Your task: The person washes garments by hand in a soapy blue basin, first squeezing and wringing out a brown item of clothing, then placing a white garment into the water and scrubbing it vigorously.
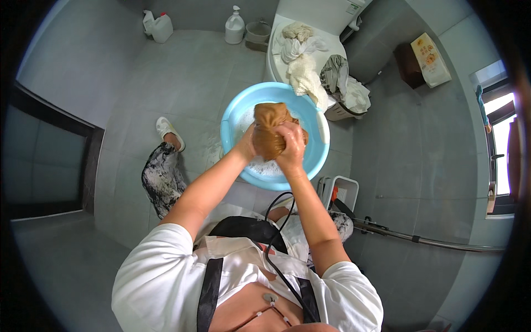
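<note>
Cloth, brown and bunched, is above the sudsy blue basin. The right hand has its grip curled tight on it; the left hand touches its left side, fingers too hidden to tell.

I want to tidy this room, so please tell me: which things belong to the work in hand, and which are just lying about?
In use:
brown cloth, in the hands
blue basin
suds

Apparently lying about:
pump bottle
white jug
bucket
tissue pack
cloths on toilet, perhaps related

The left hand and right fingers grip brown cloth over a blue basin.
</note>
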`<action>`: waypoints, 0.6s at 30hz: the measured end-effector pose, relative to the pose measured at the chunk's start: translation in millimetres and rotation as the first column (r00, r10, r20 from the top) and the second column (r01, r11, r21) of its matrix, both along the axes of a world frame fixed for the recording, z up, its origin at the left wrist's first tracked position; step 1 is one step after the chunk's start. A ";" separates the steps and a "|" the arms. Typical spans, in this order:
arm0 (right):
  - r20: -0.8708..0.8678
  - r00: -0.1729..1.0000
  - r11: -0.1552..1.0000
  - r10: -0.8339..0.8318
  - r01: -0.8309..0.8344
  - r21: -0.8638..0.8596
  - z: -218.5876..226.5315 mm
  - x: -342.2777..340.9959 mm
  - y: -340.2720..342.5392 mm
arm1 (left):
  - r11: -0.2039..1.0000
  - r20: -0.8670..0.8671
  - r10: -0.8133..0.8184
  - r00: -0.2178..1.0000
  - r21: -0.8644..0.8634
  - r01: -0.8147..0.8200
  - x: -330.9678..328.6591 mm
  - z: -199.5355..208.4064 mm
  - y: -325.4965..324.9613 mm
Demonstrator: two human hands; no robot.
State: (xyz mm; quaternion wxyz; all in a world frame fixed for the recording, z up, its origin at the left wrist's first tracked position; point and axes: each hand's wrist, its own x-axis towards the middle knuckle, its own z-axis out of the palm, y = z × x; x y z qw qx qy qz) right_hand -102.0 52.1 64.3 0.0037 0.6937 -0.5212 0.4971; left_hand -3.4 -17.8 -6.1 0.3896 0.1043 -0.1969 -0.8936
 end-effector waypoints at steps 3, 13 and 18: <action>0.181 0.983 0.993 0.029 -0.048 0.104 -2.9 7.6 -5.3 | 0.922 0.189 0.163 0.968 -0.378 -0.082 -4.0 -14.1 6.1; 0.985 0.151 0.892 -0.081 -0.431 0.140 -34.5 -16.9 -35.8 | 0.924 -0.036 0.052 0.998 0.382 -0.034 -24.9 -15.6 15.8; 0.977 -0.206 0.925 -0.050 -0.380 -0.033 -27.8 -16.8 -44.1 | 0.896 -0.112 0.036 0.993 0.443 0.018 -25.4 28.9 12.8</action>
